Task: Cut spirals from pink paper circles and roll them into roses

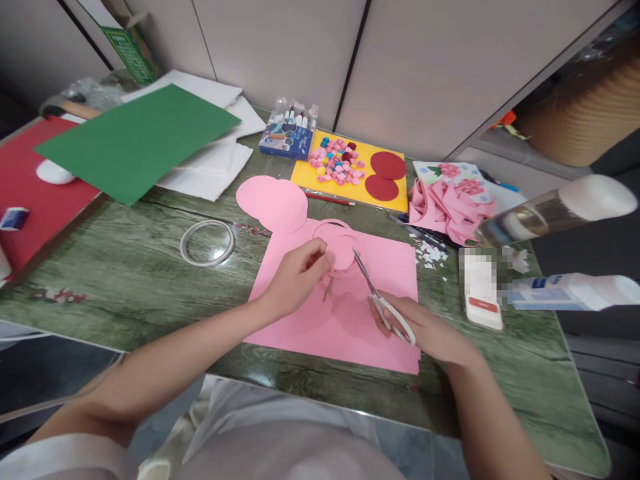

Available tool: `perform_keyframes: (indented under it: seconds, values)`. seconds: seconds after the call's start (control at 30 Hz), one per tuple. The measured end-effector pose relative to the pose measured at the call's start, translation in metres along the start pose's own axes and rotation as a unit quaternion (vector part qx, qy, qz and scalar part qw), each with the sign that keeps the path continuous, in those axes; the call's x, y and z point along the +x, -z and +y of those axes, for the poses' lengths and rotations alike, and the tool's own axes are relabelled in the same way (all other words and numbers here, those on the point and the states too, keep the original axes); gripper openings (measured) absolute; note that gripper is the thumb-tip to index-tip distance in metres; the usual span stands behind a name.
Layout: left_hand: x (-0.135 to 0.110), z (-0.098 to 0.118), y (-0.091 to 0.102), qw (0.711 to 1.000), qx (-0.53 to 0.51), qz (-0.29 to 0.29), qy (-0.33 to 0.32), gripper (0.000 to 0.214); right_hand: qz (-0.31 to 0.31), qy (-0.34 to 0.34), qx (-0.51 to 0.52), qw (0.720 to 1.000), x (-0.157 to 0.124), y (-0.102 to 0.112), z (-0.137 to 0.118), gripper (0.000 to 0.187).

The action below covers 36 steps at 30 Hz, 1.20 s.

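My left hand (305,270) pinches the left edge of a round pink paper piece (343,252), from which a thin curled strip hangs. In my right hand (407,317) is a pair of scissors with white handles (395,321), its blades at the right edge of the round piece. Whether the blades are parted is hard to make out. Both hands are above a stack of pink paper sheets (300,327) on the table. Two cut pink circles (273,200) lie overlapping at the stack's upper left corner.
A roll of tape (207,243) lies left of the stack. Behind are yellow paper (365,190) bearing small coloured balls and red circles, and a marker box (287,137). Pink scraps (447,207), a phone (483,293) and bottles (575,291) are at right; green paper (140,140) at left.
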<state>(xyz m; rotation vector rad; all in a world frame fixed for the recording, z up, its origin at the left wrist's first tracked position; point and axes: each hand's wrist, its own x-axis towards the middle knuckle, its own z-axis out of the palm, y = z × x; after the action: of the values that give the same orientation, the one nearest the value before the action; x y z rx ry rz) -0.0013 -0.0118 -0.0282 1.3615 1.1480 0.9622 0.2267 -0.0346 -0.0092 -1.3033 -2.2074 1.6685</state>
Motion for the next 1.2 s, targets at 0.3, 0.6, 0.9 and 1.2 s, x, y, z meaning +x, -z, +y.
perform_keyframes:
  seconds: [0.3, 0.6, 0.9, 1.2]
  values:
    - [-0.0009, 0.0024, -0.003, 0.999, -0.007, -0.044, 0.011, 0.023, -0.002, -0.002, -0.015, 1.0, 0.0008, -0.0009, -0.0009, 0.036]
    - [-0.0006, 0.0036, -0.0006, 0.994, 0.072, -0.084, 0.0, 0.019, -0.005, -0.008, -0.028, 1.0, -0.002, 0.0011, -0.0001, 0.035]
    - [0.0003, 0.0018, -0.0015, 0.998, 0.049, -0.044, 0.006, 0.015, 0.007, 0.001, 0.002, 1.0, -0.0008, -0.0003, 0.0028, 0.033]
    - [0.0009, 0.0015, -0.0011, 1.0, 0.003, -0.018, -0.003, 0.017, 0.005, 0.0, 0.01, 1.0, -0.0017, 0.0003, 0.001, 0.033]
